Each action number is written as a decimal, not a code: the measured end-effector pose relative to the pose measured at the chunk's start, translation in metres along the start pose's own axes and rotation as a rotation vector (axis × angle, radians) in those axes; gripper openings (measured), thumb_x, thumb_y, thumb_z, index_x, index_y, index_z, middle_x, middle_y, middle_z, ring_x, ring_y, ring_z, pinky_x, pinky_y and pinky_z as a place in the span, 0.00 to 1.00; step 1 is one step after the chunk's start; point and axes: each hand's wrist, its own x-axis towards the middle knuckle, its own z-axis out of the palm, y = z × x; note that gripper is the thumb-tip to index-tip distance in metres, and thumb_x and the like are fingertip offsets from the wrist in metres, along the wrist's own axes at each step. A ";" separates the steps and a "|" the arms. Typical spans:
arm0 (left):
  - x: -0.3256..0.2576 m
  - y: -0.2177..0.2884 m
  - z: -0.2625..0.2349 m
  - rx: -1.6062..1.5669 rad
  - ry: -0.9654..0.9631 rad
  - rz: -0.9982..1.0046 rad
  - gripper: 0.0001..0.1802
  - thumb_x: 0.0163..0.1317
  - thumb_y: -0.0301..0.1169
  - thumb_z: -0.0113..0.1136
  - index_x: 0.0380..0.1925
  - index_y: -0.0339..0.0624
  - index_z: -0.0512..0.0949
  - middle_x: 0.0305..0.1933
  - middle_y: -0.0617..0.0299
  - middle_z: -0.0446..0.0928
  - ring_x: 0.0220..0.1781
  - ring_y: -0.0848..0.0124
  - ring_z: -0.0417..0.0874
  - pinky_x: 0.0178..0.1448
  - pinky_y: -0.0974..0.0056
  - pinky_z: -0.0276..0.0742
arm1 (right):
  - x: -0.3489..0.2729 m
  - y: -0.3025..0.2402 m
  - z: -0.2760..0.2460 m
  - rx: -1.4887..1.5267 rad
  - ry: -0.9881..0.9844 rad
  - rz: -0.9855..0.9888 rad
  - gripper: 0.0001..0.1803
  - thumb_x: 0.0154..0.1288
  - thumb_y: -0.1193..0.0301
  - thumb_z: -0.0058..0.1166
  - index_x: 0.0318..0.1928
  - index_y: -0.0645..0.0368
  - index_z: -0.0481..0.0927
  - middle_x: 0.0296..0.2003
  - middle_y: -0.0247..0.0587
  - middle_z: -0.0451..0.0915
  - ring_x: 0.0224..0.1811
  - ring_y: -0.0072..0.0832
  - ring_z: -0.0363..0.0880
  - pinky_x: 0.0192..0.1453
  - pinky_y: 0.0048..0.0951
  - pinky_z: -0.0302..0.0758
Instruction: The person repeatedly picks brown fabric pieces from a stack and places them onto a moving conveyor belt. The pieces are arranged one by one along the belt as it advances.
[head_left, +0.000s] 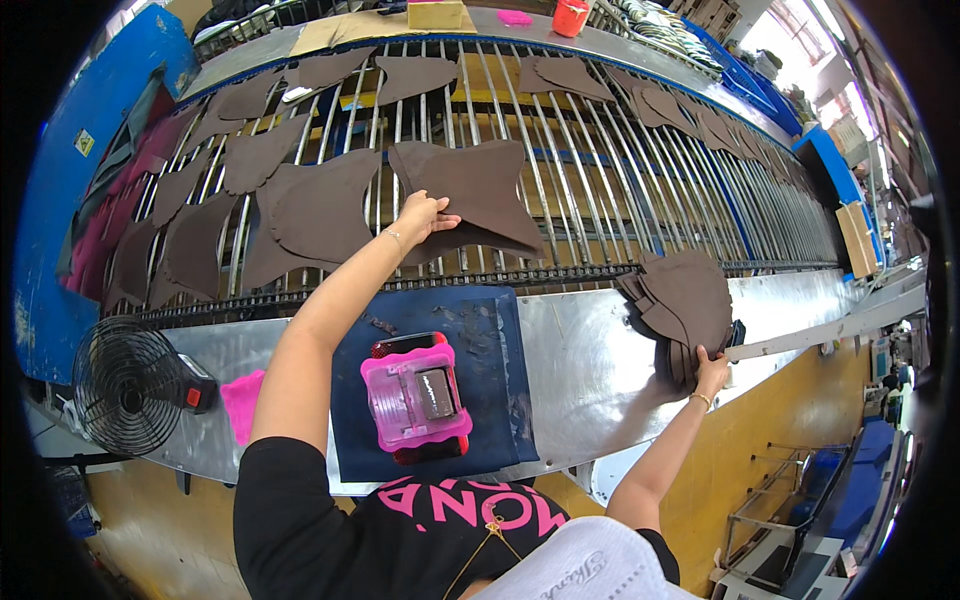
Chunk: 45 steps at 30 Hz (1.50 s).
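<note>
My left hand (428, 215) reaches over the rack of metal rods and pinches a dark brown cut sheet piece (485, 185) by its near left part. Another brown piece lies partly under that one. At the right, my right hand (712, 370) grips the near edge of a fanned stack of brown cut pieces (685, 295), its fingers partly hidden by the pieces. The stack rests on the metal table at the rack's near edge. Left of my left hand, a large brown piece (325, 205) lies across the rods, overlapping another.
Several more brown pieces (260, 150) lie across the rack (590, 190). On the metal table (590, 350), a pink scalloped tray (395, 400) holding a small dark block sits on a dark blue mat (500, 400). A black fan (135, 390) and a pink sheet (241, 400) are at left.
</note>
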 end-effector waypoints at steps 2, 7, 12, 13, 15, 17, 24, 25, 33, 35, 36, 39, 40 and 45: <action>0.006 0.001 -0.008 0.046 -0.097 0.013 0.30 0.64 0.28 0.57 0.58 0.33 0.51 0.47 0.45 0.71 0.33 0.56 0.84 0.32 0.60 0.86 | 0.010 0.016 0.002 -0.039 0.076 -0.054 0.31 0.55 0.55 0.63 0.55 0.62 0.74 0.44 0.60 0.79 0.50 0.47 0.77 0.55 0.44 0.72; -0.056 0.034 -0.008 0.543 0.147 0.141 0.44 0.59 0.41 0.65 0.63 0.40 0.46 0.41 0.44 0.73 0.18 0.68 0.79 0.18 0.67 0.78 | -0.022 -0.034 -0.054 0.222 -0.256 0.024 0.23 0.67 0.66 0.50 0.61 0.51 0.66 0.42 0.55 0.79 0.29 0.38 0.84 0.28 0.34 0.79; -0.120 0.060 -0.010 0.627 -0.249 0.215 0.30 0.62 0.41 0.61 0.58 0.36 0.64 0.36 0.50 0.73 0.16 0.72 0.77 0.17 0.71 0.75 | -0.083 -0.106 -0.152 0.764 -0.255 -0.346 0.18 0.75 0.70 0.37 0.62 0.56 0.63 0.38 0.43 0.79 0.20 0.22 0.80 0.17 0.19 0.70; -0.138 0.063 -0.008 0.615 -0.342 0.153 0.33 0.62 0.42 0.62 0.61 0.37 0.63 0.38 0.51 0.73 0.23 0.72 0.81 0.22 0.71 0.78 | -0.102 -0.124 -0.169 0.875 -0.241 -0.388 0.17 0.75 0.68 0.37 0.61 0.57 0.64 0.38 0.43 0.79 0.20 0.22 0.80 0.17 0.18 0.70; -0.172 0.063 0.002 0.595 -0.374 0.204 0.37 0.60 0.42 0.64 0.63 0.37 0.61 0.39 0.51 0.74 0.29 0.69 0.83 0.27 0.70 0.81 | -0.138 -0.157 -0.185 1.080 -0.344 -0.507 0.18 0.75 0.67 0.40 0.61 0.59 0.61 0.37 0.47 0.79 0.21 0.24 0.81 0.19 0.18 0.72; -0.211 0.056 0.000 0.576 -0.323 0.522 0.38 0.60 0.41 0.64 0.64 0.36 0.60 0.42 0.51 0.75 0.34 0.66 0.84 0.30 0.70 0.82 | -0.172 -0.185 -0.187 1.284 -0.466 -0.667 0.19 0.74 0.69 0.42 0.60 0.61 0.60 0.37 0.49 0.78 0.20 0.26 0.80 0.20 0.19 0.74; -0.336 0.106 -0.076 0.549 0.100 0.591 0.20 0.61 0.32 0.63 0.49 0.32 0.73 0.26 0.63 0.77 0.19 0.80 0.78 0.18 0.76 0.69 | -0.261 -0.245 -0.150 1.355 -0.654 -1.118 0.12 0.64 0.77 0.56 0.47 0.64 0.73 0.31 0.40 0.80 0.29 0.24 0.78 0.37 0.20 0.74; -0.355 0.109 -0.089 0.634 0.241 0.700 0.16 0.61 0.31 0.62 0.45 0.32 0.76 0.22 0.67 0.75 0.17 0.83 0.76 0.17 0.77 0.67 | -0.272 -0.248 -0.155 1.225 -0.697 -1.238 0.10 0.61 0.78 0.59 0.43 0.65 0.77 0.31 0.38 0.81 0.31 0.22 0.77 0.39 0.19 0.72; -0.442 0.095 -0.140 0.942 0.505 0.758 0.07 0.58 0.25 0.64 0.36 0.35 0.79 0.22 0.73 0.72 0.19 0.87 0.61 0.22 0.77 0.53 | -0.323 -0.259 -0.143 1.052 -0.866 -1.460 0.08 0.51 0.77 0.64 0.34 0.59 0.83 0.26 0.40 0.81 0.29 0.37 0.77 0.46 0.33 0.73; -0.446 0.084 -0.135 1.012 0.510 0.798 0.07 0.56 0.23 0.64 0.33 0.32 0.78 0.24 0.69 0.72 0.22 0.84 0.63 0.25 0.75 0.58 | -0.319 -0.258 -0.141 1.038 -0.762 -1.555 0.07 0.49 0.77 0.65 0.33 0.57 0.84 0.26 0.39 0.81 0.32 0.39 0.76 0.49 0.36 0.71; -0.445 0.080 -0.130 1.058 0.490 0.805 0.07 0.55 0.23 0.64 0.32 0.31 0.78 0.24 0.68 0.72 0.22 0.83 0.64 0.25 0.74 0.59 | -0.315 -0.255 -0.140 1.012 -0.748 -1.566 0.08 0.49 0.78 0.64 0.33 0.57 0.84 0.26 0.39 0.81 0.32 0.39 0.76 0.50 0.36 0.70; -0.439 0.071 -0.112 1.117 0.381 0.699 0.08 0.52 0.24 0.65 0.30 0.31 0.77 0.23 0.60 0.73 0.22 0.74 0.68 0.27 0.69 0.64 | -0.293 -0.236 -0.133 0.958 -0.700 -1.562 0.09 0.49 0.79 0.63 0.33 0.56 0.84 0.25 0.39 0.81 0.32 0.38 0.75 0.51 0.35 0.69; -0.433 0.066 -0.109 1.143 0.322 0.690 0.08 0.52 0.24 0.65 0.30 0.31 0.78 0.23 0.58 0.73 0.21 0.72 0.69 0.27 0.68 0.64 | -0.284 -0.227 -0.128 0.949 -0.685 -1.547 0.09 0.49 0.80 0.63 0.33 0.56 0.84 0.25 0.38 0.81 0.32 0.37 0.76 0.51 0.35 0.69; -0.383 0.040 -0.075 1.238 0.092 0.711 0.07 0.51 0.24 0.65 0.28 0.33 0.78 0.23 0.53 0.73 0.23 0.60 0.72 0.29 0.62 0.66 | -0.251 -0.183 -0.101 0.887 -0.698 -1.348 0.14 0.50 0.84 0.58 0.37 0.56 0.85 0.29 0.37 0.83 0.30 0.34 0.76 0.48 0.31 0.69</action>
